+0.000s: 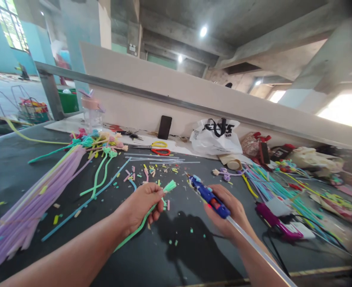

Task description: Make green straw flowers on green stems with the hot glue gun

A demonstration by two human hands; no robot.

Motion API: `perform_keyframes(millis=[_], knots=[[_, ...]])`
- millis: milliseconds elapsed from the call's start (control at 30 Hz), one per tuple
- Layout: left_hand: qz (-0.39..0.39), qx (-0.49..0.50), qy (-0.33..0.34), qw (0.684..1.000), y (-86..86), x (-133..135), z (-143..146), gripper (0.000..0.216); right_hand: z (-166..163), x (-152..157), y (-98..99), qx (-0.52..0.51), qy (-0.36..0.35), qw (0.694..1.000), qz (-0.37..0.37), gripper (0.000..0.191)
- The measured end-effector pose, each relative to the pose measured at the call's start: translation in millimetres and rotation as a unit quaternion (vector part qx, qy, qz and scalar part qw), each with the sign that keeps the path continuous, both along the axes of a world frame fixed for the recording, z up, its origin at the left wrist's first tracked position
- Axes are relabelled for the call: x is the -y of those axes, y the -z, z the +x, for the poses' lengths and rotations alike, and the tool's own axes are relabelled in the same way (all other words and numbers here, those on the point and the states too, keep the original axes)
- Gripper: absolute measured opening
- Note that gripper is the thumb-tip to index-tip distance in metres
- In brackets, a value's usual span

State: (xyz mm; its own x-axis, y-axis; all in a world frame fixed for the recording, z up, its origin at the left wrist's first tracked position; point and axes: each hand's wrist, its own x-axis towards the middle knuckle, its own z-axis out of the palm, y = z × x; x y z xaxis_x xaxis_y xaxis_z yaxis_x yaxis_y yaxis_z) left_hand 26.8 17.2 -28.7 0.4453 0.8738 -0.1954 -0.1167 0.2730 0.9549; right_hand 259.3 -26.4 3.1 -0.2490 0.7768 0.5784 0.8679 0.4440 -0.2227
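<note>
My left hand [146, 205] is closed around a green pipe cleaner [135, 233], its bunched tip [170, 186] sticking out past the thumb. The long stem trails down toward the table's front. In my right hand [226, 207] is a blue hot glue gun [207, 195], its nozzle pointing up and left toward the green tip but apart from it. A clear glue stick [259, 251] runs out of the gun's back end. Short cut pieces [147, 171] in pink, yellow and green lie scattered on the dark table beyond my hands.
Left lies a purple pipe cleaner bundle [41, 199] with finished flowers [104, 143] behind it. Scissors [161, 148], glue sticks [155, 158], a phone [165, 127] and a white bag [216, 137] sit along the back. A purple corded tool [279, 223] and more stems [283, 187] lie right.
</note>
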Motion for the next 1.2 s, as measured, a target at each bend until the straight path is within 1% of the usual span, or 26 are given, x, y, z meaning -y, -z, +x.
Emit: perform_keyframes(millis=[100, 167, 233, 333, 467, 700, 967, 1200], knots=[[0.023, -0.021, -0.029, 0.999, 1.8, -1, 2, 0.018, -9, 9, -0.8, -0.005, -0.093, 0.996, -0.002, 0.026], [0.032, -0.024, -0.039, 0.998, 3.7, -2, 3, 0.018, -14, 12, -0.5, 0.006, -0.117, 0.993, -0.013, 0.027], [0.045, -0.024, -0.045, 0.998, 4.9, -2, 4, 0.018, -17, 13, 0.1, 0.016, -0.124, 0.992, -0.010, 0.028], [0.063, -0.023, -0.050, 0.997, 4.3, -1, 4, 0.020, -19, 12, 1.1, 0.048, -0.108, 0.993, -0.007, 0.026], [0.063, -0.025, -0.052, 0.996, 2.0, 1, 4, 0.019, -18, 11, 2.0, 0.087, -0.075, 0.993, -0.028, 0.020], [0.064, -0.027, -0.054, 0.996, 2.4, 1, 6, 0.016, -22, 12, -2.3, 0.117, -0.058, 0.991, -0.031, 0.009], [0.065, -0.031, -0.050, 0.996, -3.5, 3, 5, 0.016, -18, 12, 2.0, 0.114, -0.052, 0.992, -0.017, 0.009], [0.084, -0.035, -0.042, 0.995, -0.1, 2, 3, 0.014, -17, 10, 3.2, 0.121, -0.039, 0.992, -0.013, 0.013]])
